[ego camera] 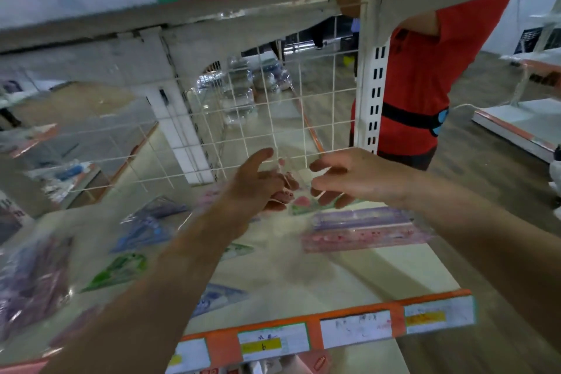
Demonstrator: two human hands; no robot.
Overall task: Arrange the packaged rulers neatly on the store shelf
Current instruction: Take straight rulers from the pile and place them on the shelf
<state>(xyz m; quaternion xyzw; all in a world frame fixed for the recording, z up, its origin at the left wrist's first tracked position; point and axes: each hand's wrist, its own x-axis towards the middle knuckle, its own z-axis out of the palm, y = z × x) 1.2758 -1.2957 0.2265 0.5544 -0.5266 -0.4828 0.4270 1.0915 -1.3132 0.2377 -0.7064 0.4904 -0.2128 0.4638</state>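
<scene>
Nearest, well below the grip, is the orange front edge of the shelf (349,276) with its price labels (355,329). Between this edge and the hands lie loose packaged rulers at different angles. A blue-and-white pack (218,297) is beside the left forearm, a green pack (121,270) and a blue pack (145,231) are left of the grip, and purple packs (30,282) are far out on the left. Just right of the grip and a little nearer, a pink and purple stack (364,228) lies straight along the shelf. The grip itself is at the back of the shelf. The left hand (258,185) and the right hand (352,176) both have curled fingers closed on one clear pack (303,202) with a red and green print, one hand at each side. The blur hides whether its lower edge touches the shelf. I judge that such a pack is very light, with stiff rulers inside but a smooth, slippery sleeve. It is therefore better to pinch it at the two ends, over the rulers and not on empty film. Directly behind the grip stands the white wire grid (273,118). Beyond it, to the right, is a person in a red shirt (419,79).
</scene>
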